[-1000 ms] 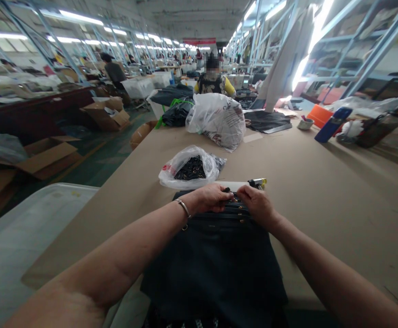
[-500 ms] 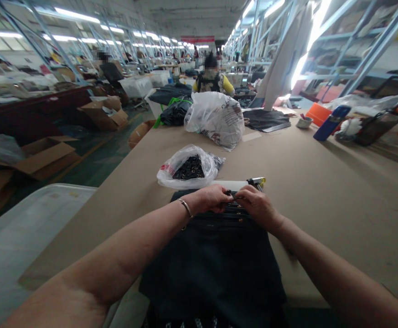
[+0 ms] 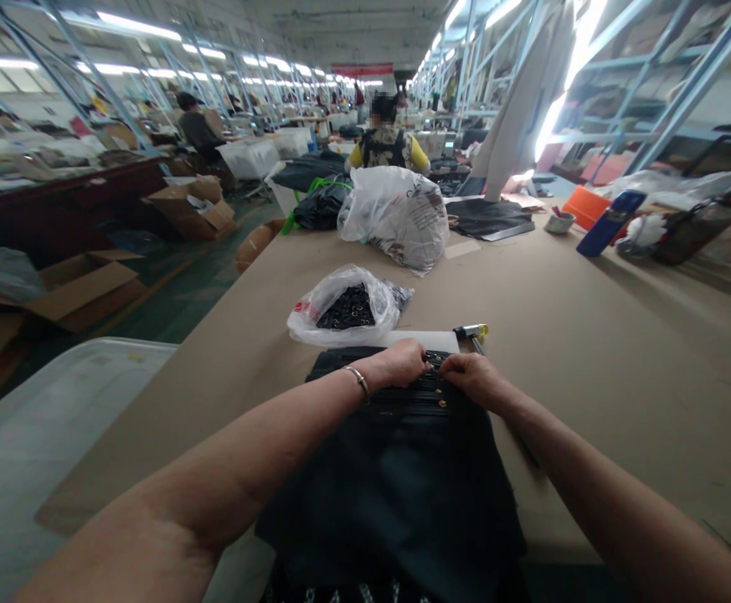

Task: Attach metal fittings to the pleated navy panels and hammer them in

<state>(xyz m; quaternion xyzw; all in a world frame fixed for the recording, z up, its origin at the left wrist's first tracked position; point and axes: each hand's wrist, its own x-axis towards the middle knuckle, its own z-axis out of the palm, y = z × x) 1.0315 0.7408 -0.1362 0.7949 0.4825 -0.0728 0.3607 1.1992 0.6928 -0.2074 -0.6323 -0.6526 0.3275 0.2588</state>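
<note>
My left hand [image 3: 405, 363], with a bangle on its wrist, lies over a stack of black leather-like pieces [image 3: 396, 469]. Its fingers are closed at the gold-coloured metal fittings along the stack's right side; whatever they pinch is too small to make out. Just to the right, my right hand [image 3: 473, 377] pinches at the same row of fittings, its fingertips pressed together, and what lies between them is hidden. Beyond my left hand an open plastic bag [image 3: 302, 328] holds many small black pieces with gold rings. Near my right hand lies a hammer [image 3: 467, 332] with a yellow end.
A white sheet [image 3: 435, 340] lies beneath the stack's far edge on the brown table [image 3: 591, 360]. Farther back are a large filled plastic bag [image 3: 396, 218], dark sheets [image 3: 491, 219], a small cup [image 3: 559, 222] and a blue case [image 3: 611, 224]. A person [image 3: 390, 149] sits beyond the table.
My hands have moved slightly apart and lower onto the stack; before, they met around a small dark piece. More of the gold fittings now show between them.
</note>
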